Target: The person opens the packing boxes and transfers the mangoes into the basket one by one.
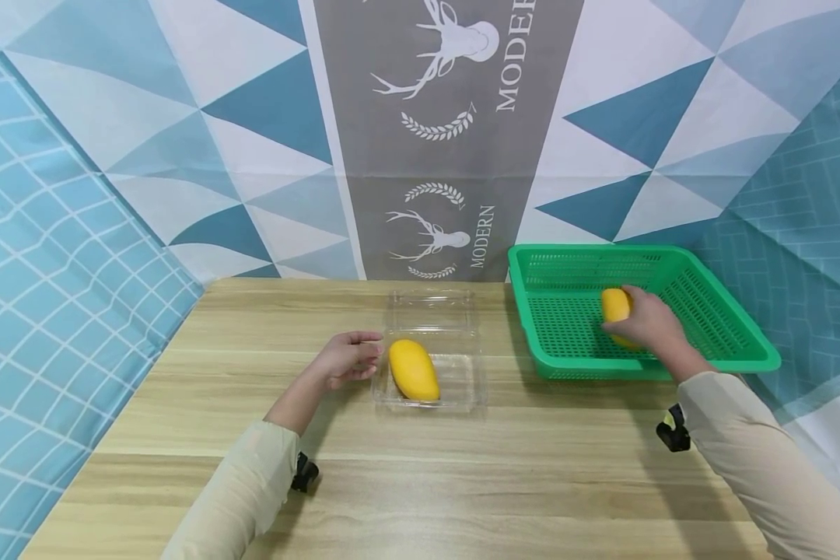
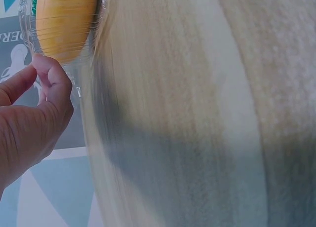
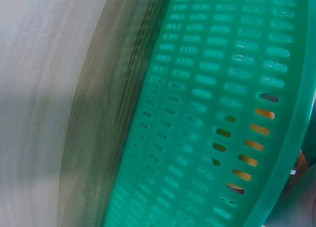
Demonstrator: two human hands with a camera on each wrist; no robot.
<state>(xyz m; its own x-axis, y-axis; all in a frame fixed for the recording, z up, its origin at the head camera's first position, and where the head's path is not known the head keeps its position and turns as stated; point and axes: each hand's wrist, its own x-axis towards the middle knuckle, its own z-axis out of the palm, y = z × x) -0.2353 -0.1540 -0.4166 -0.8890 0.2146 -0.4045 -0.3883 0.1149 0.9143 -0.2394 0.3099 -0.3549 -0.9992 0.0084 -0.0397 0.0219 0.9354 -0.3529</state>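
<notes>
My right hand (image 1: 645, 320) reaches into the green basket (image 1: 540, 354) and grips a yellow mango (image 1: 614, 305), thumb on the near side and fingers at the far side. From the right wrist view, yellow shows only through slots in the basket wall (image 3: 207, 66); most of that hand is hidden there. A second mango (image 1: 414, 370) lies in the left half of a clear plastic clamshell box (image 1: 458, 379), whose lid (image 1: 430, 311) is laid back. With thumb and forefinger my left hand (image 2: 37, 108) pinches the box's left edge, beside that mango (image 2: 66, 24).
The wooden table (image 1: 462, 482) ends at a patterned backdrop (image 1: 430, 140) behind the box and basket. Blue checked sheeting (image 1: 56, 280) lines the left side, and blue brick-patterned sheeting (image 1: 805, 210) stands close by the basket's right.
</notes>
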